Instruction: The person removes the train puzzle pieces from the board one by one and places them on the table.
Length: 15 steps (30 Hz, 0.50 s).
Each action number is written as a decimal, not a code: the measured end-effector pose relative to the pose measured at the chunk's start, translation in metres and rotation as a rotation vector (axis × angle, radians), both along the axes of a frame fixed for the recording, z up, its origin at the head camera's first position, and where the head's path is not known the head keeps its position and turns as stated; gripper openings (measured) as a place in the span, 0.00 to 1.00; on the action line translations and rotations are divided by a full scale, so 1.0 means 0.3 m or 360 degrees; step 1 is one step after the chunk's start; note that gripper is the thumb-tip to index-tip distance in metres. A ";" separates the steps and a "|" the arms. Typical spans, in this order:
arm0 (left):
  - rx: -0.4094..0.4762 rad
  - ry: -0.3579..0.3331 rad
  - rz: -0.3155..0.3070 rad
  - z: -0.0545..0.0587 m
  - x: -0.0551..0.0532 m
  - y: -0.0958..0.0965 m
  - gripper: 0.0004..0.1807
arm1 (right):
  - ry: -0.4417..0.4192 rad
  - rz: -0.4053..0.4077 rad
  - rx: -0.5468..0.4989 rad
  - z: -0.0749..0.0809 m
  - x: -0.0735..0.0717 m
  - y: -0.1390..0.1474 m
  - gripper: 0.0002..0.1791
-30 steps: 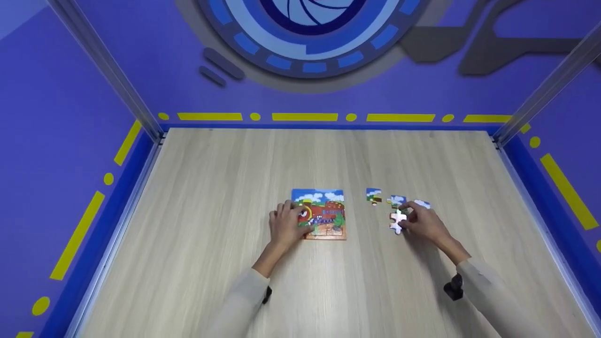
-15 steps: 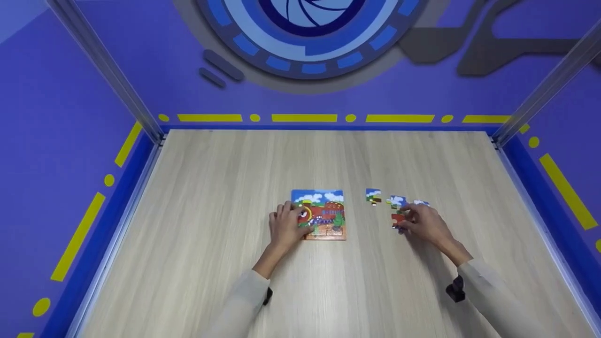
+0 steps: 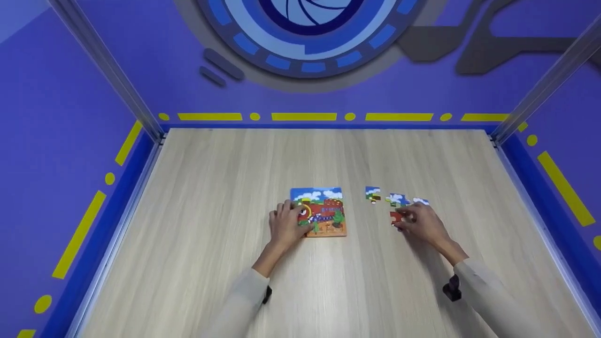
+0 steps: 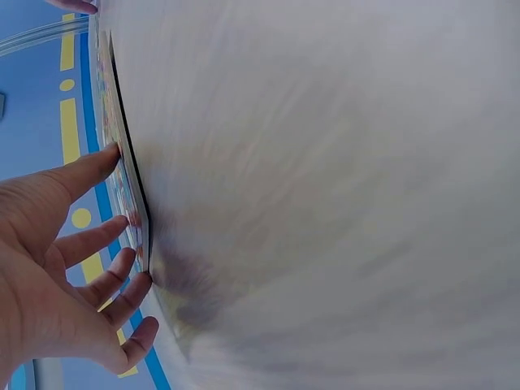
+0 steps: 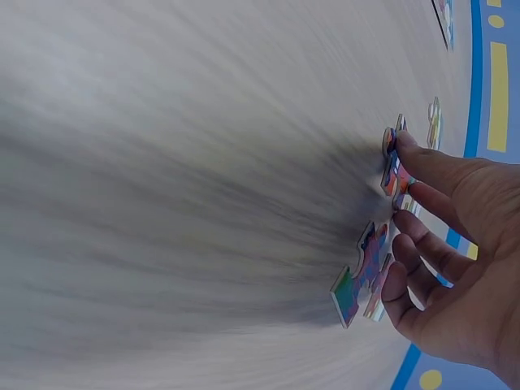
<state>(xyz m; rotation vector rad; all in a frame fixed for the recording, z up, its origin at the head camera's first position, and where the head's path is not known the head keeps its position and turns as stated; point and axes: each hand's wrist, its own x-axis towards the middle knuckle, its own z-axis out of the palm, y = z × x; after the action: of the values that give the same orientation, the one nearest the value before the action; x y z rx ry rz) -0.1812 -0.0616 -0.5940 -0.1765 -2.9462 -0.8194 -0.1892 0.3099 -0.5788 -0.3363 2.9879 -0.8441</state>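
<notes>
My left hand (image 3: 285,224) lies over the left side of a jigsaw puzzle (image 3: 328,208) with a red train picture. In the left wrist view its thumb and fingers, mostly straight, touch the puzzle board's edge and face (image 4: 130,191). To the right, my right hand (image 3: 428,226) pinches a red puzzle piece (image 3: 396,217) between thumb and index finger, printed side up, low over the table. Just behind that piece is a loose sky-and-cloud piece (image 3: 397,199). Under the curled outer fingers, other pieces (image 5: 348,294) show in the right wrist view, mostly hidden from the head view.
Another loose piece (image 3: 373,193) lies between the puzzle and my right hand. A cloud piece (image 3: 421,201) is partly covered behind the right hand. The pale wood table (image 3: 225,188) is bounded by blue-purple panels (image 3: 70,117) at the back and sides.
The piece in my right hand has been turned over: a pale side faced up before, and its red printed side does now. My left hand has stayed on the puzzle.
</notes>
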 end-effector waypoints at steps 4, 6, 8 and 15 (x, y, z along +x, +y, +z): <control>0.0030 -0.0016 -0.0010 0.009 -0.002 -0.001 0.29 | 0.0022 -0.0023 0.0001 -0.001 -0.001 -0.003 0.20; 0.0046 -0.0039 -0.0016 0.013 -0.003 -0.003 0.28 | 0.0010 -0.0040 0.0004 -0.002 0.000 -0.003 0.19; 0.0060 -0.0058 -0.0021 0.011 -0.006 -0.005 0.28 | -0.0003 -0.0056 0.0013 -0.004 0.000 -0.002 0.19; 0.0101 0.0014 0.0012 0.006 -0.011 -0.043 0.24 | -0.0046 -0.0097 0.0024 -0.006 0.003 -0.007 0.18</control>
<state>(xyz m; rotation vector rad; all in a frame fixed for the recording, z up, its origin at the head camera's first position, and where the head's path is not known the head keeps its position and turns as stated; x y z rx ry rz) -0.1845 -0.0747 -0.5921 -0.1641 -2.9061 -0.9072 -0.1883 0.3078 -0.5806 -0.2320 2.9898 -0.8236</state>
